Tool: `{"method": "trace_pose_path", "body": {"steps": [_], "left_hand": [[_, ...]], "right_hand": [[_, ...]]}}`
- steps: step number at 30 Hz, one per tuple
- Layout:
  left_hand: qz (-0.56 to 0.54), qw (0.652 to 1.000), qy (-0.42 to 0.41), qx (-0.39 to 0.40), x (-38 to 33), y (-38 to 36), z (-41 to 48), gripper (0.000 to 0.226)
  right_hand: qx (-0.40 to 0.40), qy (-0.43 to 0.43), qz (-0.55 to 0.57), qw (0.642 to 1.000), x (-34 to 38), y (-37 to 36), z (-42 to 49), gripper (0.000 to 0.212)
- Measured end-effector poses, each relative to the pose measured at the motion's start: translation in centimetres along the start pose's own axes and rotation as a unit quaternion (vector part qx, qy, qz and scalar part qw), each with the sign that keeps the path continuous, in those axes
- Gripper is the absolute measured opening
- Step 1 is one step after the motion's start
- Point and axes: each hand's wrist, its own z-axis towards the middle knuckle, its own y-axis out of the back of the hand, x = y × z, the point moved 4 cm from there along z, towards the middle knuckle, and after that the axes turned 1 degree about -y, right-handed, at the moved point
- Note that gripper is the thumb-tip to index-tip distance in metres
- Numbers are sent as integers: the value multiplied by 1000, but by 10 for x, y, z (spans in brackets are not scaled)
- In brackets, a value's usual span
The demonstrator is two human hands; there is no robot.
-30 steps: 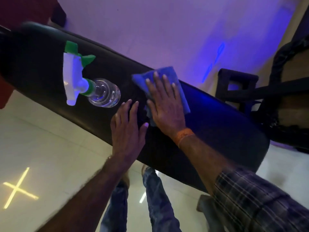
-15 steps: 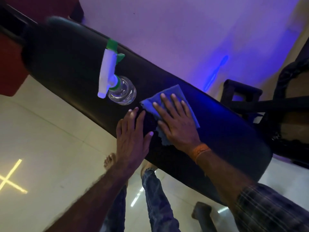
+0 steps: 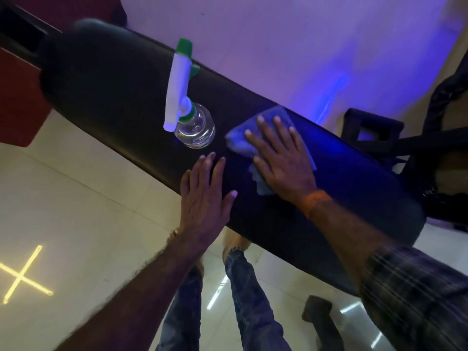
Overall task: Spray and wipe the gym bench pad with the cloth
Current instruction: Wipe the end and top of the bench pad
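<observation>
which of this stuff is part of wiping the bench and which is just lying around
Job: bench pad, blue cloth under right hand, spray bottle on the pad, left hand flat on the pad.
Lying about: black frame, dark block.

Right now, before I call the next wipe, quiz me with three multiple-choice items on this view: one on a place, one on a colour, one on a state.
1. Where is the spray bottle?
A) on the floor
B) standing on the bench pad, beside the cloth
C) held in a hand

2. What colour is the bottle's nozzle tip?
A) red
B) green
C) black

3. How does the right hand meet the cloth?
A) flat, fingers straight, pressing it
B) bunched round it in a fist
C) lifted clear of it

Answers:
1 B, its clear base sits on the black pad, apart from both hands.
2 B, the nozzle tip is plainly green.
3 A, the fingers lie spread across the cloth.
</observation>
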Motion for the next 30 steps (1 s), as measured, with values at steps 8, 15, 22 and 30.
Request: {"method": "trace_pose_path", "body": {"steps": [8,15,22,30], "left_hand": [[1,999,-25,28,-11,1,1,72],[2,999,24,26,-28,-7,21,77],[-14,998,53,9,-38,-12,33,84],[13,998,55,12,-31,-15,22,81]], "right_hand": [[23,-23,7,999,27,-8,-25,57],[5,-20,-12,1000,16,5,37,58],[19,58,-16,998,-2,14,76,55],[-13,65,1,998,5,-4,18,56]]}}
